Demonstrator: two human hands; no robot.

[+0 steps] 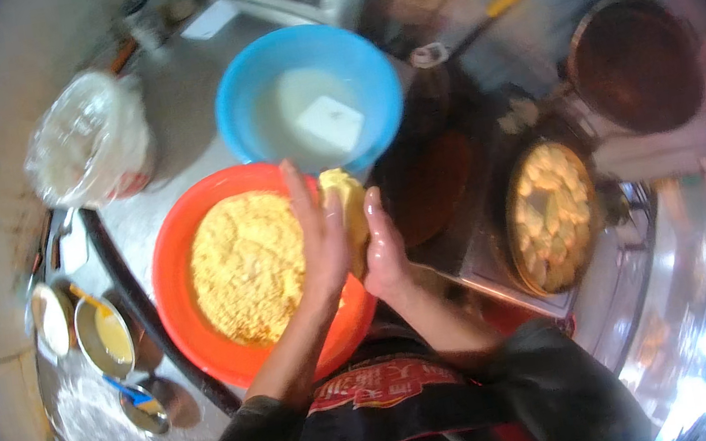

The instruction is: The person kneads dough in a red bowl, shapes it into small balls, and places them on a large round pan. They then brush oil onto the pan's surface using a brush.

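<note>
Between my left hand (323, 238) and my right hand (387, 249) is a lump of soft yellow dough-like mixture (344, 191). Both palms press its sides, and the right fingers look wet. My left hand is over the right part of an orange-red plastic basin (173, 275). Moist, crumbly yellow mixture (246, 264) fills much of that basin. Just beyond stands a blue plastic basin (243, 127) with cloudy liquid; a white flat piece (332, 124) shows in it. The lump's lower part is hidden by my hands.
On the right, a round pan (593, 246) holds several pale pieces; a dark pan (638, 65) sits farther back. Left are a plastic-covered tub (91, 143), a long dark bar (130, 288), a metal bowl of yellow liquid (106, 332) and a floured steel surface (108, 438).
</note>
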